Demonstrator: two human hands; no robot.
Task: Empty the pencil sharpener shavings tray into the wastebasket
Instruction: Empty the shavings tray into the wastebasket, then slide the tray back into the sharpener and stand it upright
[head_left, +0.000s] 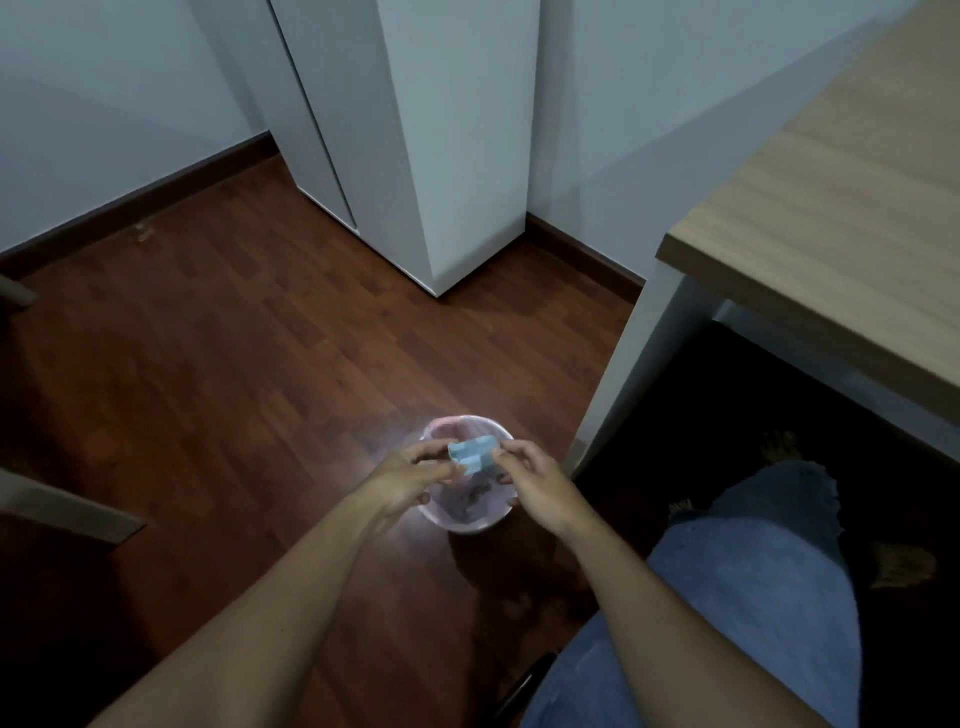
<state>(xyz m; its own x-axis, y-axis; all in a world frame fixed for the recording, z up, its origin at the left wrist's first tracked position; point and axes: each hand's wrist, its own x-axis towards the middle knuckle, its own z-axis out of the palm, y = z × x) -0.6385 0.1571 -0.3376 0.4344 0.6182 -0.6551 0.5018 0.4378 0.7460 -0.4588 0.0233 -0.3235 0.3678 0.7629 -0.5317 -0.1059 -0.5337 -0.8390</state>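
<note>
A small pale blue pencil sharpener (474, 453) is held between both hands, directly above a round pinkish wastebasket (441, 426) standing on the wooden floor. My left hand (413, 475) pinches its left end and my right hand (535, 480) grips its right end. Dark shavings lie at the bottom of the wastebasket. Whether the shavings tray is pulled out I cannot tell; the sharpener is small and blurred.
A light wooden desk (831, 223) with a white leg stands at the right. A white cabinet (441, 156) stands at the back. My knee in blue jeans (743, 597) is at the lower right. Grey furniture edges (67, 512) jut in at the left.
</note>
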